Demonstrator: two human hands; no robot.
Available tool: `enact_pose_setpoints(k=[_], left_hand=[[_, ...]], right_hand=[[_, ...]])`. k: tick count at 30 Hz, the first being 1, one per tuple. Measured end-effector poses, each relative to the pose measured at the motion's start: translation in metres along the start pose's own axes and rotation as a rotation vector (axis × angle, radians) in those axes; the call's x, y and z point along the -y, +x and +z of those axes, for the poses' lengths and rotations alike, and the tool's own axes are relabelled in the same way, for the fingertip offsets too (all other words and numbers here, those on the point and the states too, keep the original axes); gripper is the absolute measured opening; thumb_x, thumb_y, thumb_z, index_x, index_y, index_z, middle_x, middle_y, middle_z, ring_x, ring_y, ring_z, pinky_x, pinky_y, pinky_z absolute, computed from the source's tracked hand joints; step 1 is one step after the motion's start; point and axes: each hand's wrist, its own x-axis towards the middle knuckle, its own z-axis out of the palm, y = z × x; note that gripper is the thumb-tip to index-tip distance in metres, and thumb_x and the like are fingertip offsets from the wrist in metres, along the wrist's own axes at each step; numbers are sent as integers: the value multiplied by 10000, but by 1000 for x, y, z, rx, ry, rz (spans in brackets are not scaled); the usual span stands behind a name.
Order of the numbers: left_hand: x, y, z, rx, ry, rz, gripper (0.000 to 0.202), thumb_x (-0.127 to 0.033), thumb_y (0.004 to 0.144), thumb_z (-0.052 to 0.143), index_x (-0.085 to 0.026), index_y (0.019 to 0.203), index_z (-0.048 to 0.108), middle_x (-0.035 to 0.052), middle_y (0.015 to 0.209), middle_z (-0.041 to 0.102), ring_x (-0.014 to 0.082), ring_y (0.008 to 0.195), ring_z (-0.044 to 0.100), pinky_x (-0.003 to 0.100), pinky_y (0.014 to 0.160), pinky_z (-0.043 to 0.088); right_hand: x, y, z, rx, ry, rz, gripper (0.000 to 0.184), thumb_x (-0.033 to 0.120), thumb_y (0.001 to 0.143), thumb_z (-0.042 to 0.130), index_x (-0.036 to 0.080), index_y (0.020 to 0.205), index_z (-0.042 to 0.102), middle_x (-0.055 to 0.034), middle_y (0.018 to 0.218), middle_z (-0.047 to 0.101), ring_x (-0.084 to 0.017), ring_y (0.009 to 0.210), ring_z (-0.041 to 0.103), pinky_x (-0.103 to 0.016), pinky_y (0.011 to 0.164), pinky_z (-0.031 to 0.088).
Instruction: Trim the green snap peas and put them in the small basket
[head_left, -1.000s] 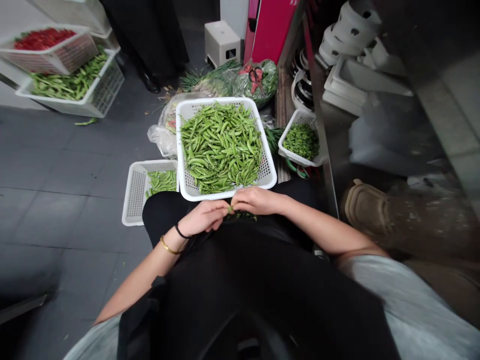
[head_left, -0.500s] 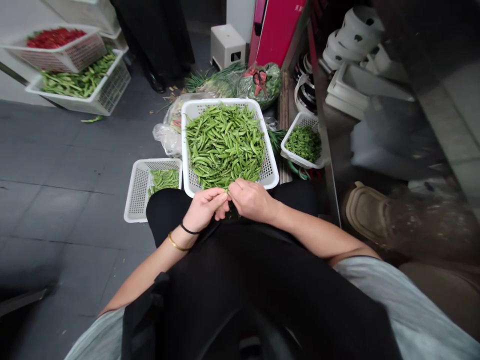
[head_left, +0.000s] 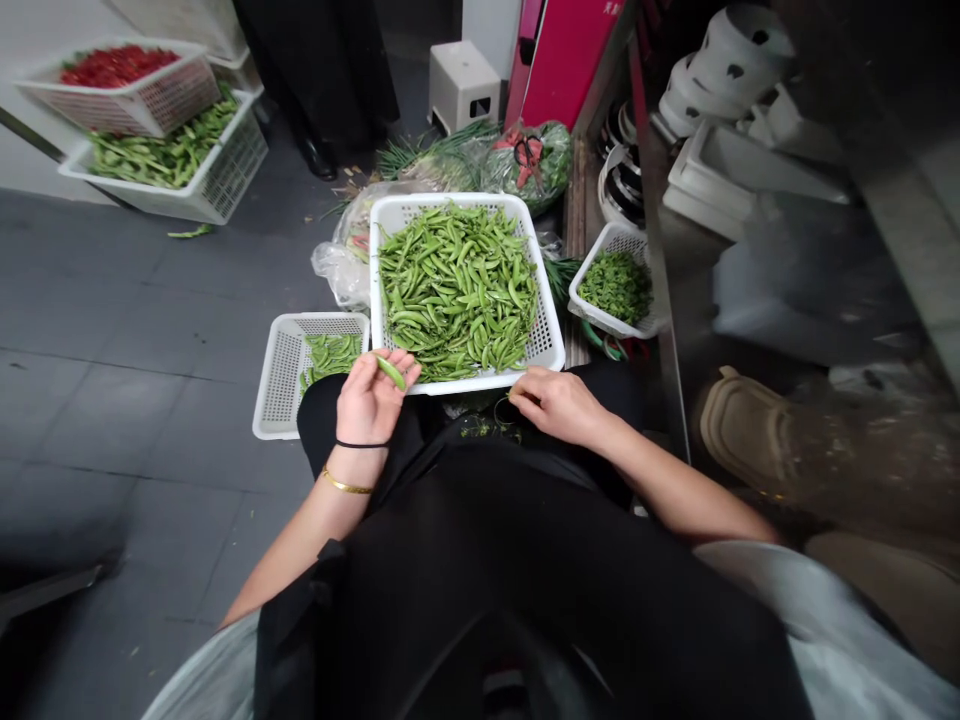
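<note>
Here we see the left hand (head_left: 369, 400) holding a pod (head_left: 391, 373) slantwise across its fingers, small basket (head_left: 280, 378) just leftward, the right hand (head_left: 564, 405) pinched.

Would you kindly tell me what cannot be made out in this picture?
In the head view:
What, if anything, the right hand pinches: too small.
Bottom of the big basket: mostly covered by pods.
Near right corner of the basket by the left knee: hidden behind that knee.
Upper body of the other person: cut off by the top edge.
</note>
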Motion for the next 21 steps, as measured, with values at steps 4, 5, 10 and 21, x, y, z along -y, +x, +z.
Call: enact_pose_setpoints(k=[4, 5, 10, 21], left_hand=[[-5, 2, -7, 126, -62, -145, 178, -236, 832, 528, -132, 699, 584, -41, 460, 431, 70, 384, 409, 173, 360, 352], [-4, 1, -7, 169, -50, -171, 172, -228, 822, 541, -129, 690, 588, -62, 419, 352, 61, 350, 339, 162, 332, 296], [7, -1, 0, 254, 81, -291, 206, -251, 819, 582, -106, 678, 620, -95, 389, 187, 47, 326, 199, 142, 309, 218], [23, -7, 4, 274, 228, -411, 254, -327, 780, 671, -88, 705, 631, -112, 417, 172, 18, 326, 141, 116, 304, 148]], right_hand=[[-19, -1, -7, 378, -58, 6, 245, 294, 788, 646, 201, 1015, 625, -43, 887, 665, -159, 728, 603, -234, 586, 341], [-22, 4, -9, 430, -43, 7, 287, 320, 775, 662, 206, 1036, 621, -38, 878, 675, -163, 738, 612, -230, 587, 347], [-21, 71, 10, 240, -77, 140, 268, 369, 910, 476, 168, 983, 638, -96, 956, 696, -204, 880, 640, -258, 709, 412], [-31, 125, 41, 163, 28, 136, 350, 294, 970, 337, 122, 1077, 623, -116, 1072, 675, -179, 988, 613, -262, 843, 402]])
